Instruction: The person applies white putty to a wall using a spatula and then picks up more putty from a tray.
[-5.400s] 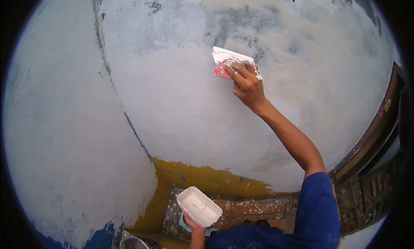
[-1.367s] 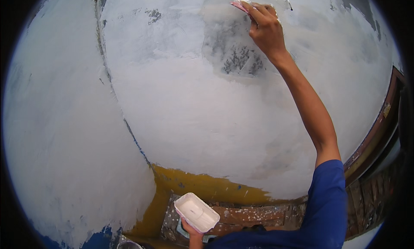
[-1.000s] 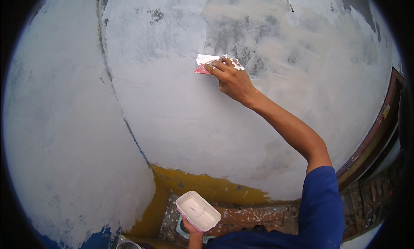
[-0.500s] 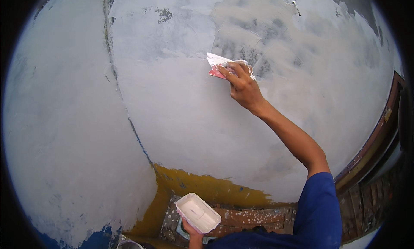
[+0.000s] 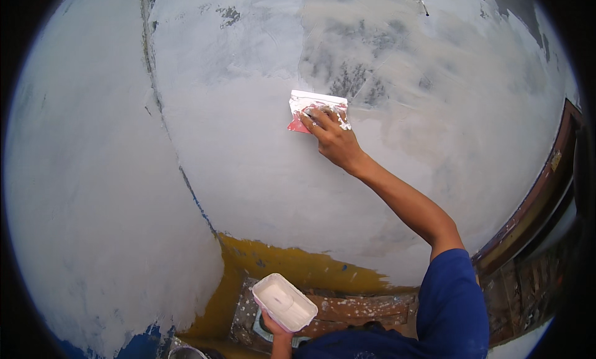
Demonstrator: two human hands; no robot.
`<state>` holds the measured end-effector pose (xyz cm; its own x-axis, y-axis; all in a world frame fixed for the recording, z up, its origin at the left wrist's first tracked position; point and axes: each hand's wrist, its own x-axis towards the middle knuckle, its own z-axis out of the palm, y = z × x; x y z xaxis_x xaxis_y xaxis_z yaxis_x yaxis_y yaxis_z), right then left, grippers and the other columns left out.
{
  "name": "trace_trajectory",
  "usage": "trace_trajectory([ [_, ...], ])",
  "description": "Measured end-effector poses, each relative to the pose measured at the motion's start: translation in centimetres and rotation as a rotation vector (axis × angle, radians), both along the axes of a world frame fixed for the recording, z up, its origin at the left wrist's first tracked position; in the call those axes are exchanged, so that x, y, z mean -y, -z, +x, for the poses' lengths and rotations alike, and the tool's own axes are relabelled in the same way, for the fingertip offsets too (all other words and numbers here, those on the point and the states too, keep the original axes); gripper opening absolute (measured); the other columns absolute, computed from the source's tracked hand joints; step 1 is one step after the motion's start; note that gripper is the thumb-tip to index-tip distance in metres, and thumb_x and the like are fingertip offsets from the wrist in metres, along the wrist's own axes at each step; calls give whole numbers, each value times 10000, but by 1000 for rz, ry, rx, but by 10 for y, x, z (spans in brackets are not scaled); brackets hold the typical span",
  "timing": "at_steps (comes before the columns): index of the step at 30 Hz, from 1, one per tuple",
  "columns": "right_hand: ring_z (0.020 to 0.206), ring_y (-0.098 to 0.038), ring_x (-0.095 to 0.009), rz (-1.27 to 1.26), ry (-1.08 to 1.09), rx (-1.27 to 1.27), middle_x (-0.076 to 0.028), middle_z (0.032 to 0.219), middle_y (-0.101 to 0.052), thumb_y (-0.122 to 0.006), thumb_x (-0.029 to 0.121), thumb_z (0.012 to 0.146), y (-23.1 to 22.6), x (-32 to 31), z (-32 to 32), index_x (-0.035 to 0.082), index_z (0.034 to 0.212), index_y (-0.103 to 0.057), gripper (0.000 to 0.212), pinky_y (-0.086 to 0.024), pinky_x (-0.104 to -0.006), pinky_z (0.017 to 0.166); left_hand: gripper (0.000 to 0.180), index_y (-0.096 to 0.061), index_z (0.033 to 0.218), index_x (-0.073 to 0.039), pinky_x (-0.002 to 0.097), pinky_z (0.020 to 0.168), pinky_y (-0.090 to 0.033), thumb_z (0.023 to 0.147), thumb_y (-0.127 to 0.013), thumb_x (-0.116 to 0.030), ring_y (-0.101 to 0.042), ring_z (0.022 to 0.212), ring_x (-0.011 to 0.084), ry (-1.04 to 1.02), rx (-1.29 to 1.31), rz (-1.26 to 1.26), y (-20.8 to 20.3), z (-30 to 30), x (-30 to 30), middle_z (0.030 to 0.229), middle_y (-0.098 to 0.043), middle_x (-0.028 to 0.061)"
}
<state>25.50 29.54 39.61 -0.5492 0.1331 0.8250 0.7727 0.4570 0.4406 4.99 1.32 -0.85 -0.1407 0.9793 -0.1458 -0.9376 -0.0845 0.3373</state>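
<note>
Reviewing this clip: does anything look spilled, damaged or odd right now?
White spatter dots the brown boards low in the view, looking like drips. A dark mottled patch above the scraper stands out against the paler wall. The corner seam looks rough and chipped.

Soft, diffuse light brightens the wall (image 5: 248,166) before me, its source out of my view; only a faint, soft-edged shadow falls below the scraper (image 5: 310,100), whose top edge glares near-white. My right hand (image 5: 336,140) looks fairly sharp. Around the brown frame (image 5: 540,200), bowed by the fisheye, it turns dim, and bluish-fringed black corners ring everything
</note>
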Motion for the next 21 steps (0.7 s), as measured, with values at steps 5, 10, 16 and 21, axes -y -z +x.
trace_trajectory([
  [5,1057,-569,-275,64,-184,-161,-58,1151,-599,-605,-123,661,-46,33,25,124,1206,-651,601,-448,-430,906,658,-389,1460,-121,543,1051,-423,968,-358,-557,-510,1259,374,-56,2,-23,5,-4,4,1433,-481,120],
  [10,1085,-552,-269,234,44,-190,-44,1196,-582,-618,-93,673,-73,33,87,161,1265,-626,644,-403,-411,912,692,-347,1478,-148,591,1019,-436,949,-367,-593,-504,1255,387,-41,12,-49,6,1,0,1435,-459,130],
  [16,1141,-535,-250,6,153,-42,-28,1300,-521,-636,-42,688,15,9,97,193,1303,-600,660,-352,-429,976,687,-355,1473,-143,596,1011,-443,948,-358,-586,-523,1236,390,2,-15,-15,-4,8,-5,1430,-469,134],
  [21,1076,-571,-273,51,-127,-132,-59,1131,-609,-618,-127,651,-21,51,99,158,1234,-655,650,-442,-407,898,661,-377,1466,-128,545,1045,-430,968,-365,-561,-520,1249,365,-28,-9,36,3,-1,-3,1429,-481,118],
])
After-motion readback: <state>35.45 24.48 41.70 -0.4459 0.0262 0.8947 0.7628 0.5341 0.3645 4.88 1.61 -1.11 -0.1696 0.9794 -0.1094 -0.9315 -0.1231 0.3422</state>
